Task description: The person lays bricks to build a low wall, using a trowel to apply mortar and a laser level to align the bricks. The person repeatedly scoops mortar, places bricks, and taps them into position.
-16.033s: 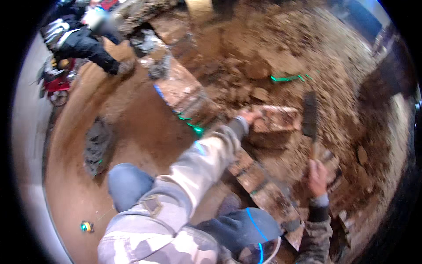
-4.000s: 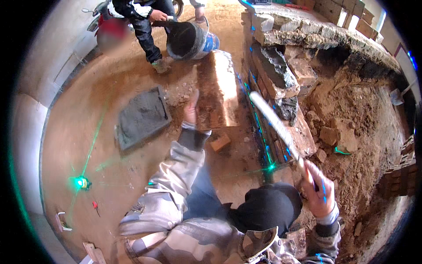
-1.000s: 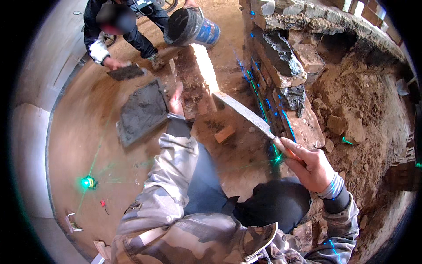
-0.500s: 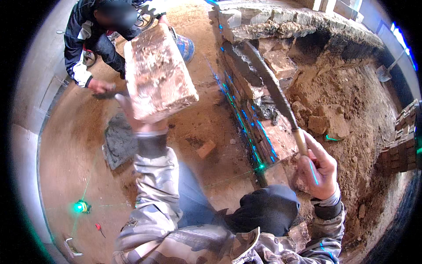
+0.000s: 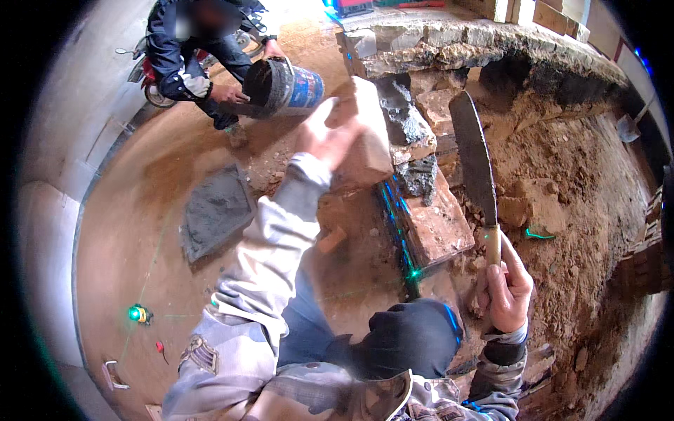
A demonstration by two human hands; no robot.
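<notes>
Far L, low: green-lit laser level (image 5: 139, 314) on brown floor (image 5: 116, 259), small red item (image 5: 160, 346) just below it in the pic. Upper L: co-worker (image 5: 200, 67) bent fwd, one hand at the dark mouth of a blue/gray bucket (image 5: 305, 88), tipped on its side. L of ctr: flat gray mortar patch (image 5: 216, 212) on floor. Upper ctr: L hand (image 5: 328, 137), grip clenched on block (image 5: 373, 133), thumb on near side, other fingers mostly hidden; block a bit blurred, w/ pale R face, beside the brick wall (image 5: 444, 221); can't tell if touching. Small orange brick pc (image 5: 331, 239) on floor below block. R of block: wet gray mortar (image 5: 405, 116) atop wall. R of ctr: trowel (image 5: 476, 158), gray blade up, pale handle down; R hand (image 5: 509, 291) below it, grip wrapped round handle. Behind, R side: loose brown soil (image 5: 569, 165) w/ clods. Far R, upper: shovel (image 5: 630, 128) near edge.
</notes>
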